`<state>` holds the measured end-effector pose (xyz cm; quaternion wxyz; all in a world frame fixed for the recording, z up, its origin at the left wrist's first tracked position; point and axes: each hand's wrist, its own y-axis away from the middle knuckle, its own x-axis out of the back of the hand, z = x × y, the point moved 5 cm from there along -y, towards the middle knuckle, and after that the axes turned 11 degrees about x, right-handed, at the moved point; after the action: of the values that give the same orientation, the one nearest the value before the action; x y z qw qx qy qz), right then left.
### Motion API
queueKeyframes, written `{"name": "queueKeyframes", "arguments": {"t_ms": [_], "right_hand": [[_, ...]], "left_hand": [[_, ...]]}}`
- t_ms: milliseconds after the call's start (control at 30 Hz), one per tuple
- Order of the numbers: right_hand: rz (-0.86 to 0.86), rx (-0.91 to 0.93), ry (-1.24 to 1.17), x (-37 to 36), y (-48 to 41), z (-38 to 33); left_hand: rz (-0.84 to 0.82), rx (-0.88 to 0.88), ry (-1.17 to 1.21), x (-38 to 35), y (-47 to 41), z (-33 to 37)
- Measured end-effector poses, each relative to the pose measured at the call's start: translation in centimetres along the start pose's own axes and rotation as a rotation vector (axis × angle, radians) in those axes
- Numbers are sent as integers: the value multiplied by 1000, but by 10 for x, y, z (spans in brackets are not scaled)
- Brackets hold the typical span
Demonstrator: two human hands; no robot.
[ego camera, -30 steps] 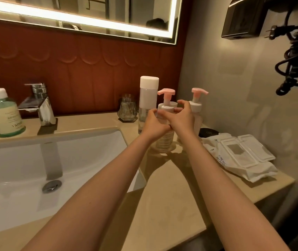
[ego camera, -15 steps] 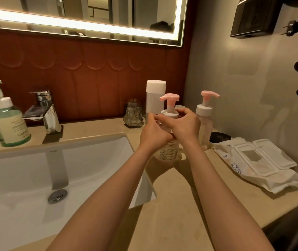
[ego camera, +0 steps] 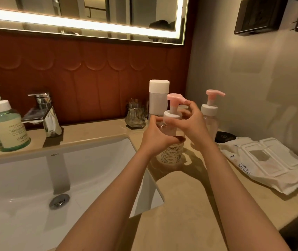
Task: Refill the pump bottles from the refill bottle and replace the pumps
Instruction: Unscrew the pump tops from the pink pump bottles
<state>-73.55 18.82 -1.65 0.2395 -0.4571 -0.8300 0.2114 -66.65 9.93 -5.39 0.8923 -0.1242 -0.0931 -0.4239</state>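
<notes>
- Readable stuff first: the green pump bottle [ego camera: 8, 127] far left says "YAPIN…" with the rest cut off. The sink [ego camera: 90, 156] is stamped "HEGII", and the wipes pack [ego camera: 271, 171] on the right reads "PURE W… WET WIPES".
- The near pump bottle [ego camera: 171, 153] has a pale label with small print and a barcode, way too tiny to read.
- The left hand [ego camera: 155, 136] is wrapped round that bottle's clear body, fingers curled tight.
- The right hand [ego camera: 193, 124] has thumb and fingers curled in on the pink pump [ego camera: 175, 98], pinching at its white collar, with one fingertip up by the spout.
- The bottle is upright at the beige counter [ego camera: 189, 205], just right of the sink corner. Can't tell if it's actually resting on it. The pump sits on the neck.
- Behind it is the white-capped refill bottle [ego camera: 159, 100], cap on. A second pump bottle [ego camera: 208, 115], clear, stands just beside on the right.
</notes>
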Motion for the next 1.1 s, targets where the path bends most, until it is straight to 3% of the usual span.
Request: {"name": "queueKeyframes", "arguments": {"t_ms": [67, 133, 233, 367, 433, 533, 600, 733, 800, 900, 1100], "right_hand": [[-105, -9, -122, -2, 1, 3], [-141, 10, 3, -7, 3, 4], [16, 17, 174, -6, 2, 1], [-32, -31, -35, -6, 4, 2], [-74, -36, -13, -11, 8, 2], [41, -21, 117, -11, 8, 0], [85, -22, 71, -7, 7, 1], [-34, -41, -103, -8, 8, 4], [-68, -26, -24, -13, 9, 2], [55, 10, 143, -7, 8, -1], [-54, -58, -83, -6, 7, 1]], "left_hand": [[-9, -2, 8, 0, -1, 0], [-10, -5, 12, -1, -2, 0], [1, -13, 25, -2, -1, 0], [-10, 1, 14, -2, 1, 3], [-13, -8, 11, -2, 2, 3], [7, -14, 21, -1, 2, 2], [8, -5, 11, -1, 2, 2], [5, -4, 15, -2, 2, 3], [15, -26, 2, -2, 2, 4], [22, -17, -9, -3, 1, 2], [9, 1, 21, -2, 1, 0]]}}
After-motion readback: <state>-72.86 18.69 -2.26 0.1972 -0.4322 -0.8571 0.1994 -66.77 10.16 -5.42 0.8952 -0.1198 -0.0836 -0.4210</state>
